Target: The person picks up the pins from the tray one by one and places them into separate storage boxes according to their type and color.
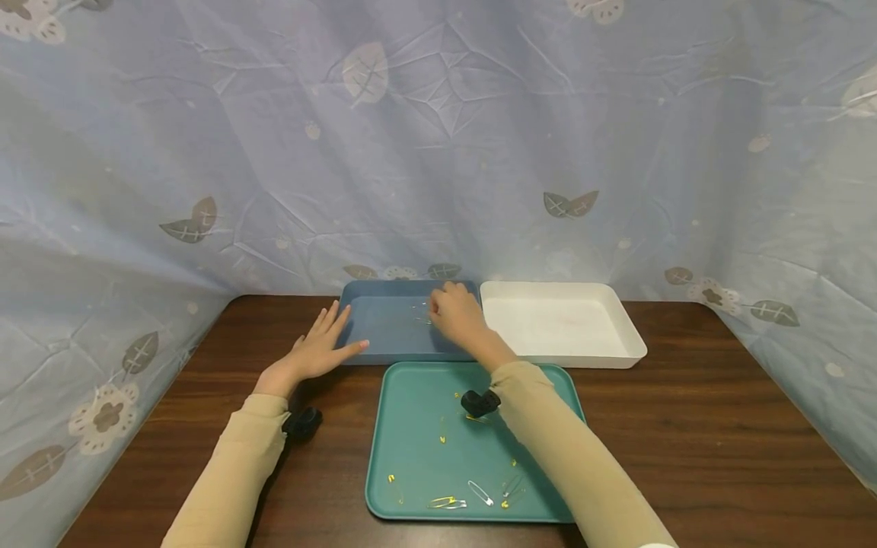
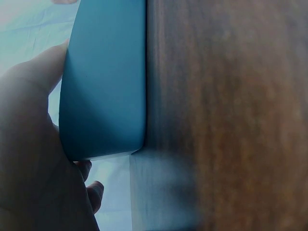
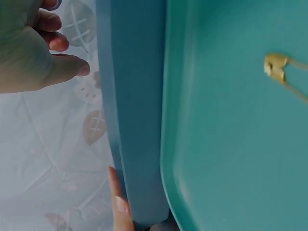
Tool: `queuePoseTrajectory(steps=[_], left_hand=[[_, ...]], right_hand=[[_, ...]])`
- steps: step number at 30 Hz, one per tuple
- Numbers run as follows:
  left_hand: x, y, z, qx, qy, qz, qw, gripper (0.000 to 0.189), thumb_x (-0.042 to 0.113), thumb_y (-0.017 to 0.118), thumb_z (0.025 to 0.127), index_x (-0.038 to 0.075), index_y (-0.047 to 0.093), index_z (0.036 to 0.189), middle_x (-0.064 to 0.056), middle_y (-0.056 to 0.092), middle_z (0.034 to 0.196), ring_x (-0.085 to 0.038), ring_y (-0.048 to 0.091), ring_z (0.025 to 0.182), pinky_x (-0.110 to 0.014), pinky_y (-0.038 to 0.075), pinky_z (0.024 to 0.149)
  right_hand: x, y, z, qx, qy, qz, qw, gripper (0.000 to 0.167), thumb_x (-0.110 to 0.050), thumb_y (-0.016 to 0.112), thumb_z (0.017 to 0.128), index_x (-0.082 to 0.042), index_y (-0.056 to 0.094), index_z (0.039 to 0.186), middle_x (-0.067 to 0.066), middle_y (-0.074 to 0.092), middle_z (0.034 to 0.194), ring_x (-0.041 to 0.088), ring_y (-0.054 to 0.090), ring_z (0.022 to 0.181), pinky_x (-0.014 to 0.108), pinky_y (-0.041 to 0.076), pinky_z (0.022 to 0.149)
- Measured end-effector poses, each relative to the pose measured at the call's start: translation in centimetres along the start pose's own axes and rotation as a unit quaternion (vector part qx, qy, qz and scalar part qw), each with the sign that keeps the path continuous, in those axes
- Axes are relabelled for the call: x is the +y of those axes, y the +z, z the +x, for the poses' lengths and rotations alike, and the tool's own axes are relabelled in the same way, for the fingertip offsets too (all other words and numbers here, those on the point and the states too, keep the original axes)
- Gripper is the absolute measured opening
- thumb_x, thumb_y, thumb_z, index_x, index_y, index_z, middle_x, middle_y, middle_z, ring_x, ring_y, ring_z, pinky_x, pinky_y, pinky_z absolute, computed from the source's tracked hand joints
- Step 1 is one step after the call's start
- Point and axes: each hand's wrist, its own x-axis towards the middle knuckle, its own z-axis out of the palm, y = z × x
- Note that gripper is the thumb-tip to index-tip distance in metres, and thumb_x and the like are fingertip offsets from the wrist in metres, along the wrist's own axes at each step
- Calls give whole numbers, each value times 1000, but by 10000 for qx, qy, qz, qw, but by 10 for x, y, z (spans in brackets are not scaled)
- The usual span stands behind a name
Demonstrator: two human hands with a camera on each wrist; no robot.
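My right hand (image 1: 455, 313) is over the right half of the blue tray (image 1: 384, 323), fingers loosely curled. In the right wrist view its thumb (image 3: 67, 66) stands apart from the fingers, and no pin shows between them. Right beside its fingertips, a few silver safety pins (image 1: 423, 320) lie in the blue tray. My left hand (image 1: 318, 350) spreads its fingers at that tray's left rim, with the thumb over the front corner. Gold and silver safety pins (image 1: 445, 503) lie scattered in the green tray (image 1: 425, 434), partly hidden under the right forearm.
A white tray (image 1: 555, 323) adjoins the blue tray on the right. The green tray stands directly in front of both, on a dark wooden table (image 1: 685, 426). A patterned cloth (image 1: 438, 152) hangs behind the trays.
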Motion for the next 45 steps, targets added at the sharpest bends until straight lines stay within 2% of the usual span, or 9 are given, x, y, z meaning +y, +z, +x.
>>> queuePoseTrajectory(steps=[5,11,15,20,25,30,35,39,45], left_hand=[[2,-2,0,-22,0,-9,10000,94,70,42,91,22,-4,158,-10,-15,164,-39,-10,151,-80,6,105],[1,-1,0,-17,10,24,10000,93,70,41,92,22,-5,158,-11,-14,164,-40,-9,151,-80,6,104],[0,0,0,-11,-8,9,10000,93,70,41,92,23,-4,158,-11,-14,164,-39,-9,151,-80,6,104],[0,-1,-1,-7,-11,-15,10000,93,70,42,92,23,-5,157,-9,-15,164,-39,-9,151,-80,6,105],[0,0,-1,-14,-10,-10,10000,94,71,41,91,23,-5,157,-10,-15,164,-39,-9,151,-80,6,105],[1,-1,-1,1,1,4,10000,94,71,41,91,22,-4,157,-12,-13,164,-40,-9,151,-80,6,105],[0,-1,-1,6,-8,-20,10000,95,71,42,91,23,-4,158,-11,-14,164,-39,-9,151,-80,6,105],[-1,-1,0,-9,-12,-38,10000,95,71,42,91,22,-3,158,-9,-15,164,-38,-9,151,-80,6,105],[-1,0,0,-12,12,-78,10000,94,70,43,91,22,-3,158,-11,-14,164,-39,-9,151,-80,5,105]], right_hand=[[3,-13,-9,25,-42,15,10000,9,-19,67,91,-13,65,85,6,59,90,24,51,84,37,47,72],[9,-27,-20,275,-230,50,9993,9,-19,69,89,-12,65,84,8,61,90,28,54,86,39,48,74],[15,-32,-29,407,-361,149,9984,10,-18,69,89,-11,65,84,7,61,89,25,53,84,38,47,74],[20,-38,-41,373,-352,328,9981,11,-20,71,88,-12,65,84,5,59,89,22,50,82,35,45,74],[23,-45,-55,339,-323,741,9962,12,-18,72,88,-12,64,83,6,57,86,22,48,82,35,44,75],[32,-46,-72,363,-574,1354,9885,13,-15,72,86,-12,62,80,6,53,81,20,45,77,34,41,72],[41,-44,-89,220,-671,1752,9820,14,-13,73,86,-12,62,79,6,54,80,21,46,78,33,39,72],[45,-46,-102,-23,-512,1932,9798,12,-13,73,86,-12,63,79,5,55,81,23,48,79,32,37,72],[48,-51,-122,-272,-316,2236,9738,10,-16,73,86,-16,64,83,0,54,83,16,44,77,27,36,68]])
